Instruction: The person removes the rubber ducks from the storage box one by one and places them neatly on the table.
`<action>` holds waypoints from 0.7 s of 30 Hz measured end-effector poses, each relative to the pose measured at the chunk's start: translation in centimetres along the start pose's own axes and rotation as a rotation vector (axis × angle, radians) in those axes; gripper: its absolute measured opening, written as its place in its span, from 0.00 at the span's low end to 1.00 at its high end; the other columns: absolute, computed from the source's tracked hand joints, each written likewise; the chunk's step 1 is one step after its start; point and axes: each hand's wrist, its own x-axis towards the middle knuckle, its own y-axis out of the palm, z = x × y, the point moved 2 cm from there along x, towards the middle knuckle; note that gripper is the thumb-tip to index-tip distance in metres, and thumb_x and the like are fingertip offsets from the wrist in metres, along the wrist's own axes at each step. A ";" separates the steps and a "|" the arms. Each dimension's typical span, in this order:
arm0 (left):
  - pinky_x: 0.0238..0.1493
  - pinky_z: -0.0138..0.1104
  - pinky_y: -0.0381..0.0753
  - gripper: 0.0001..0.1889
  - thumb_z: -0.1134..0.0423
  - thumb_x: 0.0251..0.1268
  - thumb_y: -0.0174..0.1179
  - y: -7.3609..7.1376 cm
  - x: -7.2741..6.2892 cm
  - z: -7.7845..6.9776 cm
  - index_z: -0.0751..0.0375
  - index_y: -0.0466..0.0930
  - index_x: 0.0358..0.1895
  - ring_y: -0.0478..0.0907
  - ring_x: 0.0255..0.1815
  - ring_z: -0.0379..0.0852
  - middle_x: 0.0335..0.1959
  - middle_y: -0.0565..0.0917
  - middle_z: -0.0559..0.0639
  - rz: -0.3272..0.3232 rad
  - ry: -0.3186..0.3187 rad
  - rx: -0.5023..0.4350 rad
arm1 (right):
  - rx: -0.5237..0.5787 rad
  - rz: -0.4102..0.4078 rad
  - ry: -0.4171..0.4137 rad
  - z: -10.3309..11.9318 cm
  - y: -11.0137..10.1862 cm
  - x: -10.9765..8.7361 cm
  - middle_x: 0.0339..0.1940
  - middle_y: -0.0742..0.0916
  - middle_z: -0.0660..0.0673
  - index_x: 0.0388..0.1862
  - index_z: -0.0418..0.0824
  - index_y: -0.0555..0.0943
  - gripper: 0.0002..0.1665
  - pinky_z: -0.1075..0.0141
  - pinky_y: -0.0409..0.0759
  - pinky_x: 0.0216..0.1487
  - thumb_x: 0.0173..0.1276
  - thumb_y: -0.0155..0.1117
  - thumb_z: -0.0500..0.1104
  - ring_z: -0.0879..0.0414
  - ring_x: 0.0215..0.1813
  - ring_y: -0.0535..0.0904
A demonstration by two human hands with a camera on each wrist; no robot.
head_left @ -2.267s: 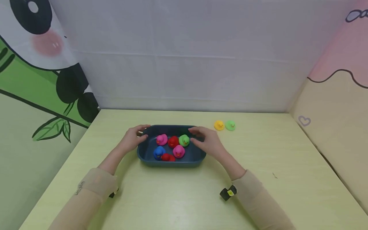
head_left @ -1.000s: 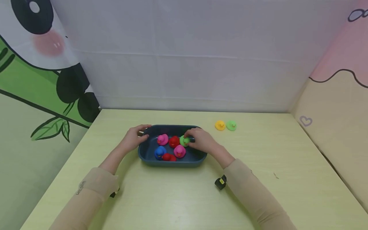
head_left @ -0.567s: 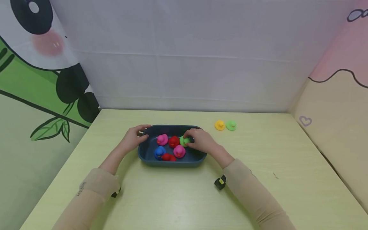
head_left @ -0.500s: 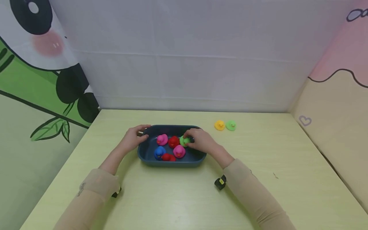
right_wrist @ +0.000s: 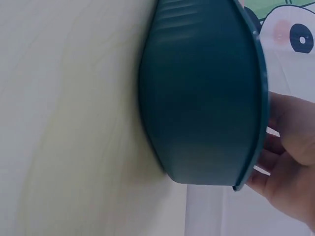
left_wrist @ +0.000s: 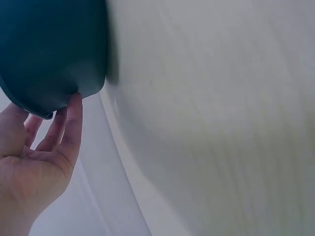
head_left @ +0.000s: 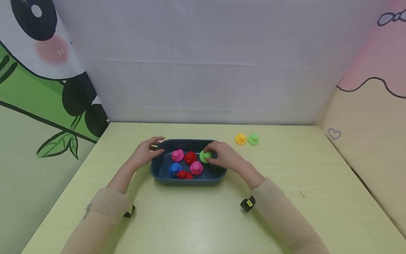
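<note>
A dark blue-green tub stands on the table with several rubber ducks inside. My left hand grips its left end, thumb over the rim and fingers on the outer wall; the left wrist view shows those fingers against the outside. My right hand reaches in over the right end and pinches a green duck between thumb and fingers. To the left of that duck are a red duck and a pink duck. Nearer the front lie a blue duck, another pink duck and a tipped red duck.
Beyond the tub to the right, a yellow duck and a light green duck sit side by side on the pale wooden table. A white cloth backdrop rises behind the table, with printed panels at both sides.
My right hand has moved from open beside the green duck to pinching it, then a little right with it, widening the gap to the red duck. My left hand keeps its hold.
</note>
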 end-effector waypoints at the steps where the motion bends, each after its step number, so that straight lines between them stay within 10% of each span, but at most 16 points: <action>1: 0.44 0.48 0.82 0.27 0.63 0.64 0.60 -0.1 0.0 0.0 0.60 0.66 0.67 0.76 0.53 0.65 0.57 0.75 0.69 0.007 -0.004 -0.012 | 0.008 -0.004 -0.001 0.0 -0.1 -0.2 0.41 0.84 0.46 0.46 0.39 0.81 0.15 0.65 0.80 0.46 0.59 0.68 0.39 0.48 0.43 0.79; 21: 0.38 0.41 0.84 0.29 0.68 0.66 0.55 -0.6 -0.8 0.2 0.61 0.60 0.70 0.70 0.60 0.65 0.63 0.68 0.69 0.137 -0.077 -0.158 | 0.052 -0.108 0.007 1.4 -4.7 -3.9 0.41 0.82 0.51 0.47 0.43 0.80 0.16 0.61 0.81 0.42 0.58 0.68 0.39 0.54 0.41 0.79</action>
